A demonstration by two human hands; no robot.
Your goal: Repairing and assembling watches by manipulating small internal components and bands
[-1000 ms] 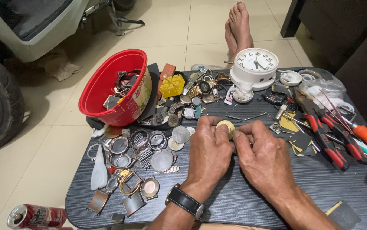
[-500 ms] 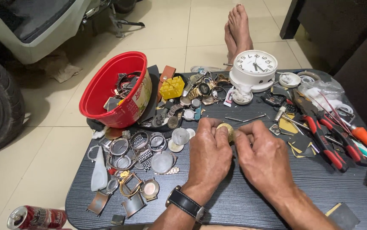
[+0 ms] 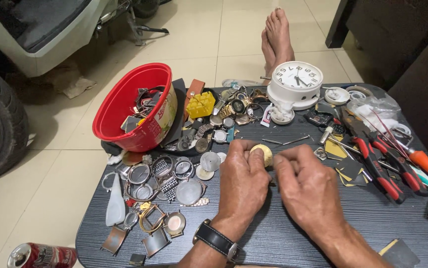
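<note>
A can (image 3: pixel 42 255) lies on the floor at the near left, a red bowl (image 3: pixel 124 106) of parts at the worktop's (image 3: pixel 293 243) far left. Loose cases (image 3: pixel 166 181) are spread just right of it. The left hand (image 3: pixel 243 181) grasps a round gold watch case (image 3: pixel 262 154) at mid-worktop; the right hand (image 3: pixel 308 186) is curled beside it, fingertips touching it. What those fingertips hold is hidden. Judging by this, work on the case is mid-way, unfinished. A white clock (image 3: pixel 296 82) stands far; red pliers (image 3: pixel 378 166) lie right.

A home watch-repair corner. A low dark slatted table (image 3: pixel 293 233) holds scattered metal watch cases (image 3: pixel 174 173) and red-handled pliers (image 3: pixel 380 166). Cream floor tiles (image 3: pixel 214 44) surround it.
</note>
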